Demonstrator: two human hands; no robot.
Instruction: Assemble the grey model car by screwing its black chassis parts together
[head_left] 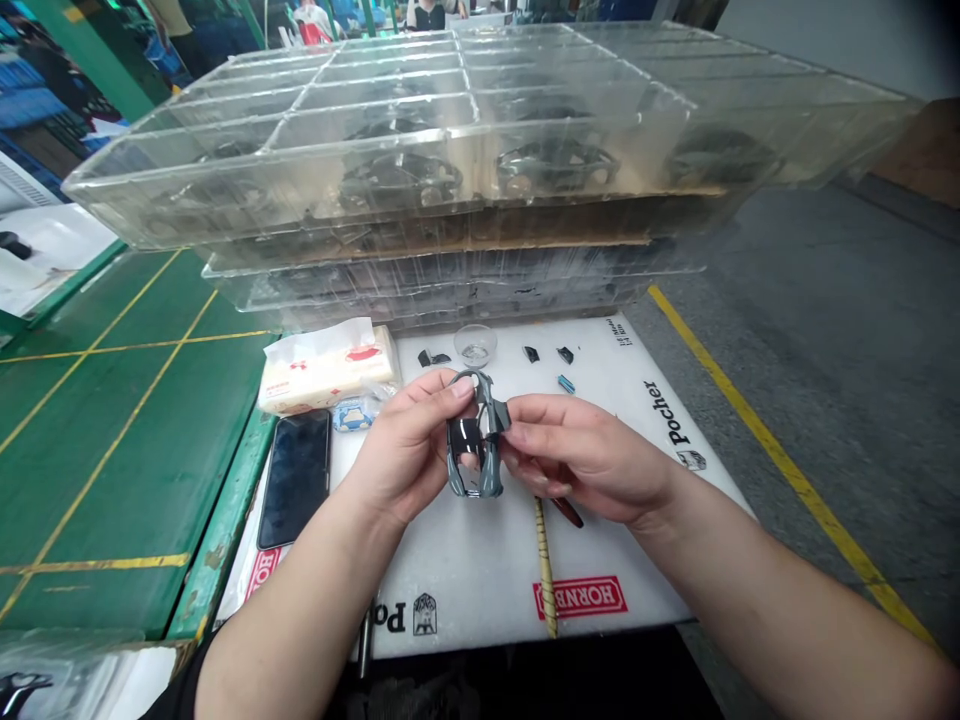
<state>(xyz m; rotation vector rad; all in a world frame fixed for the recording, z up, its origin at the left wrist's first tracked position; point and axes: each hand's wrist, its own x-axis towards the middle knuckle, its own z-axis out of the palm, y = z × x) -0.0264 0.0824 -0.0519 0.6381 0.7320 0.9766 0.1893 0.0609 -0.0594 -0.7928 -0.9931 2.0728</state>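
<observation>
A grey model car body [490,474] with a glossy black middle is held above the white mat, over its centre. My left hand [405,440] is closed around its left side, the thumb lying on top near the far end. My right hand [589,450] pinches a small dark grey panel [500,416], shaped like a car door, at the body's right side. Whether the panel is joined to the body cannot be told. Beyond my hands on the mat lie small black parts [531,354], a blue piece [565,384] and a clear round dish [475,346].
Stacked clear plastic trays [480,150] holding car bodies rise behind the mat [465,570]. On the left are a tissue pack [330,365], a phone [296,480] and a green bench [97,420]. A yellow-striped stick [545,570] lies near my right wrist.
</observation>
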